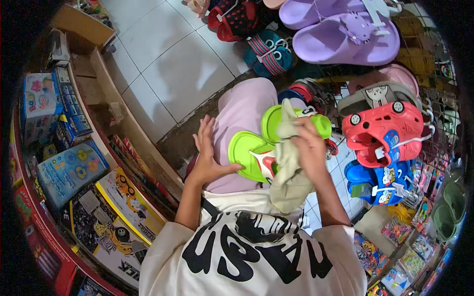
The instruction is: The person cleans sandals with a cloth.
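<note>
A pair of lime-green sandals (243,153) with a white and red piece on the strap lies across my lap, over pale pink trousers (247,101). At their left edge is my left hand (210,157), its fingers spread and its thumb touching the sole's rim. My right hand (311,148) is closed on a beige-grey cloth (289,190). The cloth hangs over the right part of the sandals and hides some of the straps, with one end sticking up above my fingers.
Boxed toys (74,170) fill a shelf on the left. Purple clogs (345,37), red car-shaped clogs (382,130) and blue sandals (379,181) hang at the right. Small packets (412,261) sit at lower right. White floor tiles (182,74) lie ahead.
</note>
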